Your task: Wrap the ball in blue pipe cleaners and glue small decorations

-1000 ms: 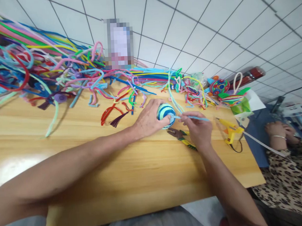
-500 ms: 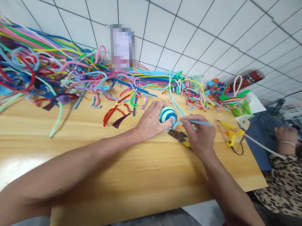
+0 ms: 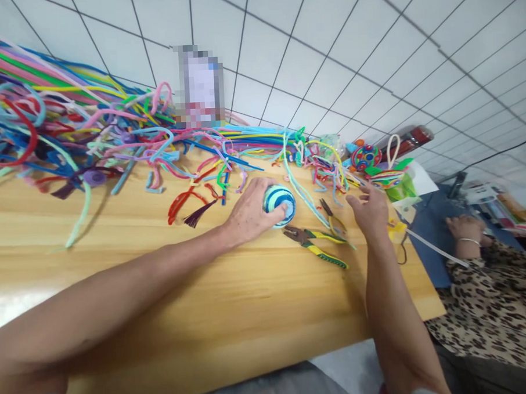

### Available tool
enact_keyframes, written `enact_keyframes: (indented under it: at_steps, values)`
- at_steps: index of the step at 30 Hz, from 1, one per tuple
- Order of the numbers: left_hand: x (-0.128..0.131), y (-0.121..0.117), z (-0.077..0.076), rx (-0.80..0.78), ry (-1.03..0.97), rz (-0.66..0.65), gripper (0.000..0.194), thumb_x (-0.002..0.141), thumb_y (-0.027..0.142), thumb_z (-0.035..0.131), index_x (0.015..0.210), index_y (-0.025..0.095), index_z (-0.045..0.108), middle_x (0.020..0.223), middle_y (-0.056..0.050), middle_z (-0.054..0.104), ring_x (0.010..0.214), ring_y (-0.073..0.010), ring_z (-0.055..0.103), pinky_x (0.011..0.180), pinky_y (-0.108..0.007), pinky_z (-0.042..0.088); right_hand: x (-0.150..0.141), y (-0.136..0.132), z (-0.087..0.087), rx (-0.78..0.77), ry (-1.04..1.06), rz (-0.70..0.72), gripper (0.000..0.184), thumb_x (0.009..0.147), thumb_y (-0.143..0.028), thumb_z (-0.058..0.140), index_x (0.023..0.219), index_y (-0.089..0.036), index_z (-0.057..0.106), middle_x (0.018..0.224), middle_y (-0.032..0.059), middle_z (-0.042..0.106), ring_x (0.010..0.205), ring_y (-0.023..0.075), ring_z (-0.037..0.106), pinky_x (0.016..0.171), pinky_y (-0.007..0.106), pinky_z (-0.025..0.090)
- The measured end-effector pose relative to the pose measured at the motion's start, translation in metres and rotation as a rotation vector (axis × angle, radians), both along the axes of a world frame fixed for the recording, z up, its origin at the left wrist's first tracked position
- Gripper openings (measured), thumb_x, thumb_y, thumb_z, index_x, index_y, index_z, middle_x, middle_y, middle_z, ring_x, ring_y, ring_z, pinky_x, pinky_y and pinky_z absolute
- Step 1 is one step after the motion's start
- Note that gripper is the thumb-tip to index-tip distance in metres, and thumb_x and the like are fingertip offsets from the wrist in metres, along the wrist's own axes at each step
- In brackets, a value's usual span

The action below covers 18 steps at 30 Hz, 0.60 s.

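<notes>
My left hand is closed around a ball of blue, green and white stripes, its thumb pressed on the front. The ball looks wound with fuzzy pipe cleaners and rests at table height. Off to the right, my right hand is raised above the table with thumb and fingers apart, nothing visible between them. Behind its wrist shows part of a yellow glue gun. Large pliers with yellow-green handles lie between the hands, beside smaller pliers. A pale green and blue pipe cleaner runs past the ball.
Heaps of coloured pipe cleaners line the table's back edge against the tiled wall. A red beaded ornament stands at the back right. Beside a dark tassel lie red loops. At the right sits another person in a leopard-print sleeve.
My right hand has moved right, away from the ball, and the light blue pipe cleaner it held is no longer seen in it. Both pliers are now uncovered. My left hand still holds the ball.
</notes>
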<state>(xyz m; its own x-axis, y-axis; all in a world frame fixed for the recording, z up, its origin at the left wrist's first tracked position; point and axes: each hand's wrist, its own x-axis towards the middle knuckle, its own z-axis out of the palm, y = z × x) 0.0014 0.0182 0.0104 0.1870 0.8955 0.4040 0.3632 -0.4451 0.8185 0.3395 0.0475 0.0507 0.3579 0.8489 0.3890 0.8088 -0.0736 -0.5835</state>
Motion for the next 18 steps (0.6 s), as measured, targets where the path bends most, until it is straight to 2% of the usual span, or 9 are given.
enact_keyframes:
  at_steps: [2,4,6,8,12,18]
  values:
    - [0.0,-0.001,0.001,-0.018,-0.028,0.002,0.037,0.086,0.036,0.068,0.118,0.022,0.054,0.119,-0.008,0.064,0.115,-0.0264,0.06,0.103,-0.045,0.052,-0.019,-0.014,0.0,-0.007,0.078,0.102,0.048,0.073,-0.057,0.078,0.102,-0.02,0.071,0.106,0.0111,0.074,0.09,0.0268,0.071,0.082,0.047,0.06]
    - [0.0,-0.004,0.002,-0.042,-0.065,-0.021,0.039,0.086,0.037,0.068,0.119,0.021,0.054,0.12,-0.008,0.064,0.115,-0.0265,0.061,0.102,-0.045,0.052,-0.052,-0.03,0.001,-0.066,0.241,0.315,0.045,0.081,-0.054,0.075,0.111,-0.021,0.071,0.1,0.0073,0.075,0.09,0.025,0.072,0.083,0.044,0.06]
    - [-0.001,-0.007,0.004,-0.072,-0.084,-0.068,0.041,0.087,0.039,0.068,0.121,0.021,0.053,0.122,-0.01,0.063,0.115,-0.0268,0.062,0.103,-0.045,0.053,-0.089,-0.044,0.002,-0.095,0.331,0.502,0.041,0.085,-0.05,0.076,0.116,-0.024,0.071,0.109,0.0061,0.075,0.1,0.0237,0.071,0.09,0.042,0.058]
    - [-0.001,-0.01,0.005,-0.091,-0.08,-0.119,0.042,0.088,0.039,0.068,0.123,0.022,0.052,0.123,-0.01,0.063,0.116,-0.0271,0.063,0.103,-0.045,0.054,-0.12,-0.055,0.003,-0.111,0.391,0.617,0.036,0.09,-0.05,0.073,0.117,-0.026,0.071,0.118,0.0056,0.073,0.108,0.0232,0.07,0.093,0.039,0.057]
    - [-0.002,-0.012,0.004,-0.092,-0.078,-0.159,0.041,0.091,0.039,0.065,0.126,0.023,0.051,0.124,-0.011,0.063,0.116,-0.0272,0.063,0.102,-0.046,0.055,-0.146,-0.062,-0.002,-0.103,0.495,0.64,0.032,0.093,-0.052,0.069,0.111,-0.026,0.07,0.121,0.0045,0.072,0.103,0.0222,0.069,0.09,0.037,0.057]
    - [-0.001,-0.012,0.001,-0.05,-0.075,-0.191,0.043,0.094,0.042,0.063,0.129,0.021,0.049,0.128,-0.014,0.06,0.12,-0.0279,0.061,0.105,-0.048,0.053,-0.145,-0.061,-0.011,-0.039,0.524,0.632,0.021,0.089,-0.039,0.072,0.106,-0.026,0.069,0.118,0.0043,0.071,0.111,0.023,0.066,0.093,0.037,0.053]
